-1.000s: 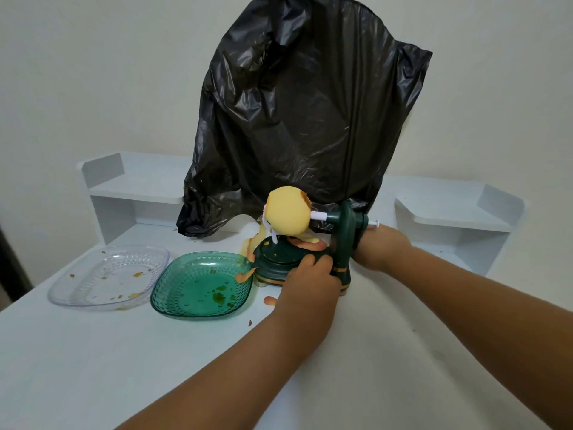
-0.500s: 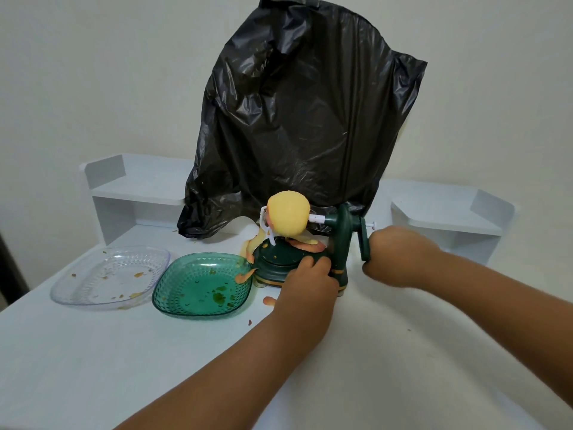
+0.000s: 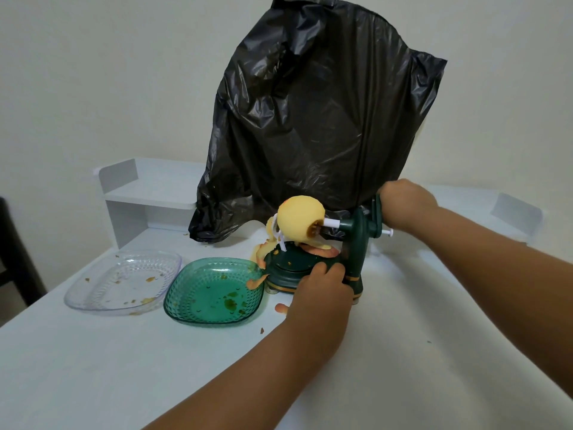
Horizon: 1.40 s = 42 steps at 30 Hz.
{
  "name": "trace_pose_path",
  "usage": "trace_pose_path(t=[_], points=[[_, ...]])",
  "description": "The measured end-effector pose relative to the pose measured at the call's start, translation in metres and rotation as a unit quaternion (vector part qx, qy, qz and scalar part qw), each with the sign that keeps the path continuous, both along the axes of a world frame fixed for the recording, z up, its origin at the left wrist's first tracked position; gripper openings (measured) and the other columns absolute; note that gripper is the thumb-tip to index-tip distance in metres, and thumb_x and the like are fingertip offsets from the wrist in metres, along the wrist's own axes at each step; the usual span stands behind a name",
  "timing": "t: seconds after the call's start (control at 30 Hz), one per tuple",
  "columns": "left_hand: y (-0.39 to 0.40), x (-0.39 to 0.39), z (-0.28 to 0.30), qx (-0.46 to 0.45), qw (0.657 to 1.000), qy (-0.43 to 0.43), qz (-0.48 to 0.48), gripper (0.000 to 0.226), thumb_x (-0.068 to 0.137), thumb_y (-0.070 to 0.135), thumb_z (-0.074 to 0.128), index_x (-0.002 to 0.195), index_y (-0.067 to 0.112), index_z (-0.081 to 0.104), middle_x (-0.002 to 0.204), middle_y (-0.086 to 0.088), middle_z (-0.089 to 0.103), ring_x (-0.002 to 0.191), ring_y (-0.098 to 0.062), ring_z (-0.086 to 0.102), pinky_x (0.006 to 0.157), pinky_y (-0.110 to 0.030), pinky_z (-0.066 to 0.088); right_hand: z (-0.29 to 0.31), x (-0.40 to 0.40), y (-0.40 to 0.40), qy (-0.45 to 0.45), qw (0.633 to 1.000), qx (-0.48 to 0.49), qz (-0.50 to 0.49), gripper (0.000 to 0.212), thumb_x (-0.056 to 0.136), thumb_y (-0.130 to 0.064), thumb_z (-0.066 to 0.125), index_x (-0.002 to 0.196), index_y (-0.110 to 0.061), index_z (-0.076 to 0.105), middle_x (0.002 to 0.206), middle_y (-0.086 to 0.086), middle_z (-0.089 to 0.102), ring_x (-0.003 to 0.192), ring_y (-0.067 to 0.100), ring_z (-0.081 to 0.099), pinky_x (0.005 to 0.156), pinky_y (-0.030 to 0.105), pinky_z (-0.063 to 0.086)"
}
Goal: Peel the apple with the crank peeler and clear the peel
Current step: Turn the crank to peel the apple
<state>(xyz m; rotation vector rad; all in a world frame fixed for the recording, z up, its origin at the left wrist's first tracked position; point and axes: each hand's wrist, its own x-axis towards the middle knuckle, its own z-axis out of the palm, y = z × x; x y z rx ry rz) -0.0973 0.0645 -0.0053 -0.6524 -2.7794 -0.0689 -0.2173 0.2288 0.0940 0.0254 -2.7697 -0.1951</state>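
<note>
Crank peeler (image 3: 313, 268) in use on a white surface (image 3: 155, 367), seen from the operator's head. Left hand (image 3: 322, 293) is closed around the dark green base and lower post of the peeler, pressing it down. Right hand (image 3: 406, 206) is curled shut over the crank handle (image 3: 376, 215), which stands near the top of its turn; the fingers themselves are hidden behind the hand. Apple (image 3: 299, 221) sits skewered on the white prong shaft, its visible flesh pale yellow and apparently bare of skin, core end facing the post. Peel (image 3: 263, 252) hangs in ribbons off the left of the base, one strip drooping onto the rim of the green dish (image 3: 186, 308); a loose scrap lies on the surface just beside the left hand. A clear dish (image 3: 93, 293) with crumbs stands left of the green one, and a black bag (image 3: 310, 119) rises behind.

Peeling looks close to finished; clearing the peel is not yet begun. Risks, as judged: further cranking on a bare apple would shave away flesh or split it off the prongs; slackening the left hand's hold could let the base slide or tip; dangling peel may snag the blade arm or drop outside the dish.
</note>
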Motion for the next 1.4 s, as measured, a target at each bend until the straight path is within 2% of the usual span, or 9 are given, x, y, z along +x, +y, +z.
trace_pose_path(t=[0.27, 0.37, 0.47, 0.63, 0.8, 0.9, 1.03, 1.17, 1.4], points=[[0.000, -0.001, 0.001, 0.001, 1.000, 0.001, -0.009, 0.051, 0.073, 0.002, 0.075, 0.122, 0.005, 0.059, 0.120, -0.009, 0.046, 0.110, -0.027, 0.038, 0.086, -0.040, 0.042, -0.027, -0.006, 0.010, -0.067, 0.997, 0.008, 0.035, 0.028, 0.082, -0.015, 0.062, 0.061, -0.018, 0.044, 0.066, 0.003, 0.050, 0.068, 0.027, 0.054, 0.060, 0.031, 0.043], [0.000, -0.002, 0.000, -0.008, 1.000, 0.003, -0.009, 0.049, 0.072, 0.004, 0.076, 0.119, 0.003, 0.060, 0.118, -0.010, 0.047, 0.109, -0.028, 0.039, 0.086, -0.038, 0.041, -0.040, -0.004, 0.005, -0.106, 0.993, -0.006, 0.046, 0.009, 0.087, -0.023, 0.060, 0.082, -0.016, 0.059, 0.090, 0.008, 0.065, 0.078, 0.023, 0.058, 0.069, 0.030, 0.048], [0.000, -0.005, -0.003, -0.022, 1.000, 0.004, -0.004, 0.048, 0.071, 0.006, 0.077, 0.116, 0.004, 0.060, 0.116, -0.009, 0.046, 0.108, -0.027, 0.040, 0.086, -0.037, 0.041, -0.069, 0.005, 0.002, -0.170, 0.982, -0.045, 0.063, 0.021, 0.090, -0.027, 0.057, 0.105, -0.016, 0.065, 0.108, 0.008, 0.065, 0.096, 0.022, 0.059, 0.087, 0.033, 0.050], [0.004, -0.005, -0.001, -0.036, 0.999, -0.010, 0.004, 0.057, 0.068, 0.009, 0.081, 0.121, 0.006, 0.060, 0.116, -0.007, 0.046, 0.106, -0.025, 0.039, 0.083, -0.035, 0.041, -0.066, 0.037, -0.002, -0.271, 0.959, 0.038, 0.075, 0.010, 0.087, -0.025, 0.055, 0.080, -0.020, 0.050, 0.088, 0.003, 0.057, 0.078, 0.020, 0.051, 0.069, 0.028, 0.040], [0.002, -0.007, -0.002, -0.026, 1.000, -0.002, -0.007, 0.054, 0.068, 0.007, 0.079, 0.119, 0.005, 0.061, 0.115, -0.008, 0.046, 0.106, -0.026, 0.039, 0.083, -0.034, 0.041, -0.016, 0.071, -0.004, -0.410, 0.911, -0.036, 0.003, 0.026, 0.078, -0.027, 0.064, 0.069, -0.015, 0.043, 0.055, 0.002, 0.041, 0.038, 0.016, 0.034, 0.043, 0.021, 0.032], [0.001, -0.006, -0.002, -0.023, 1.000, 0.002, -0.010, 0.053, 0.069, 0.006, 0.078, 0.119, 0.006, 0.061, 0.116, -0.008, 0.047, 0.106, -0.026, 0.039, 0.082, -0.036, 0.041, 0.026, 0.071, -0.001, -0.339, 0.940, -0.009, 0.027, 0.028, 0.075, -0.029, 0.065, 0.062, -0.013, 0.045, 0.046, -0.001, 0.043, 0.037, 0.018, 0.037, 0.042, 0.020, 0.032], [0.001, -0.006, -0.004, -0.017, 1.000, 0.005, -0.011, 0.050, 0.071, 0.005, 0.077, 0.118, 0.007, 0.062, 0.119, -0.007, 0.046, 0.107, -0.026, 0.038, 0.083, -0.037, 0.041, 0.048, 0.038, 0.003, -0.116, 0.988, 0.076, 0.066, 0.014, 0.082, -0.026, 0.061, 0.079, -0.013, 0.063, 0.075, 0.006, 0.062, 0.069, 0.023, 0.059, 0.059, 0.030, 0.046], [0.000, -0.006, -0.004, -0.012, 1.000, 0.006, -0.010, 0.051, 0.073, 0.006, 0.075, 0.122, 0.007, 0.060, 0.122, -0.007, 0.045, 0.109, -0.025, 0.037, 0.084, -0.036, 0.041, 0.015, 0.005, 0.009, 0.010, 1.000, 0.007, 0.021, 0.013, 0.083, -0.010, 0.056, 0.071, -0.013, 0.058, 0.080, 0.011, 0.062, 0.066, 0.027, 0.054, 0.055, 0.029, 0.040], [-0.001, -0.002, -0.003, 0.013, 1.000, 0.016, -0.009, 0.035, 0.083, 0.004, 0.063, 0.117, 0.010, 0.062, 0.116, -0.006, 0.047, 0.104, -0.025, 0.038, 0.054, -0.028, 0.021, -0.068, 0.009, -0.003, -0.154, 0.986, -0.026, 0.063, 0.015, 0.090, -0.021, 0.055, 0.100, -0.015, 0.064, 0.106, 0.009, 0.066, 0.091, 0.024, 0.059, 0.080, 0.031, 0.049]])
